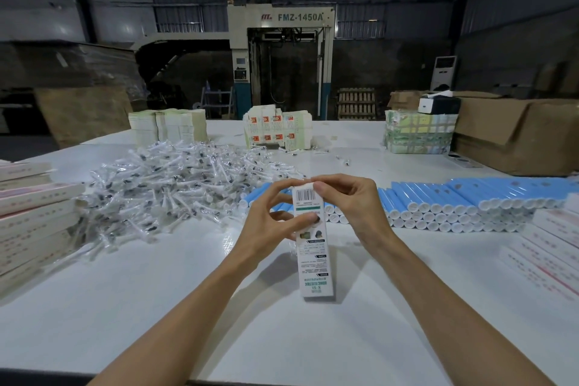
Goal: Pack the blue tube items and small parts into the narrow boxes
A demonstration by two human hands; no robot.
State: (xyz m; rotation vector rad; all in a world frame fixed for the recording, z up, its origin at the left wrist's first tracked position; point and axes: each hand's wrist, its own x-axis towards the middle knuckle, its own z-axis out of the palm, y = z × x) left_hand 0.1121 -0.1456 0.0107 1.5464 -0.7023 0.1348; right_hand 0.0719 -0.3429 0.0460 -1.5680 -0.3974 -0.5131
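A narrow white box (315, 263) with printed text and a barcode stands upright on the white table (156, 307) in front of me. My left hand (275, 219) grips its upper part, thumb across the front face. My right hand (347, 200) pinches the flap at the box's top end. Behind my hands, blue tubes (454, 200) with white caps lie stacked in rows toward the right. A large heap of small parts in clear plastic wrappers (175, 185) covers the table to the left.
Narrow boxes lie stacked at the left edge (34, 216) and the right edge (551, 244). Bundles of flat cartons (169, 127), (277, 130), (418, 133) and a brown cardboard box (517, 135) stand at the table's far side. A big machine stands behind.
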